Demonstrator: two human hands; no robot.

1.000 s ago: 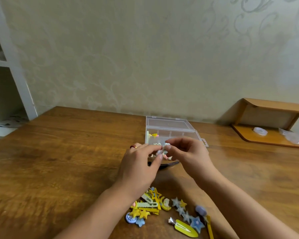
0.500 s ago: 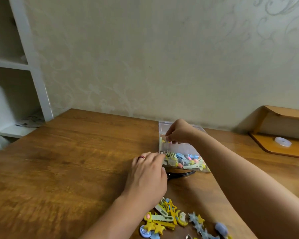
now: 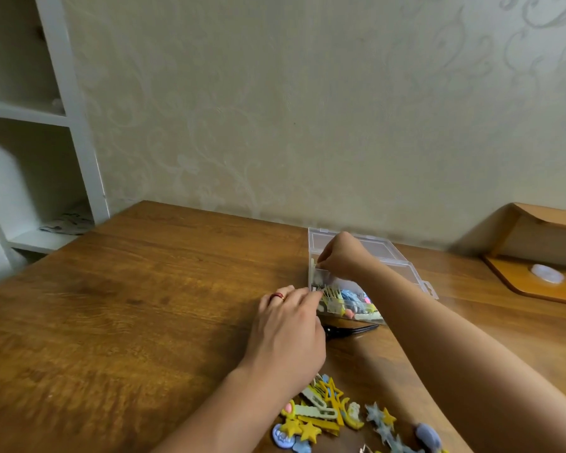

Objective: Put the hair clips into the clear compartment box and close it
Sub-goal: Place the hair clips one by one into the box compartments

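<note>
The clear compartment box stands open near the wall, its lid lying back. Several coloured hair clips fill its front compartments. My right hand reaches over the box's back-left compartment, fingertips pinched on what looks like a small pale clip. My left hand, with a red ring, rests on the table, its fingertips against the box's front-left corner. A pile of loose star and moon clips lies near the front edge. A black clip lies just in front of the box.
The wooden table runs back to a papered wall. A white shelf unit stands at the left. A low wooden stand at the right carries a roll of tape.
Both hands were together in front of the box on a small clip. My right hand has carried it over the back-left compartment and lowered; my left hand has dropped to the box's corner.
</note>
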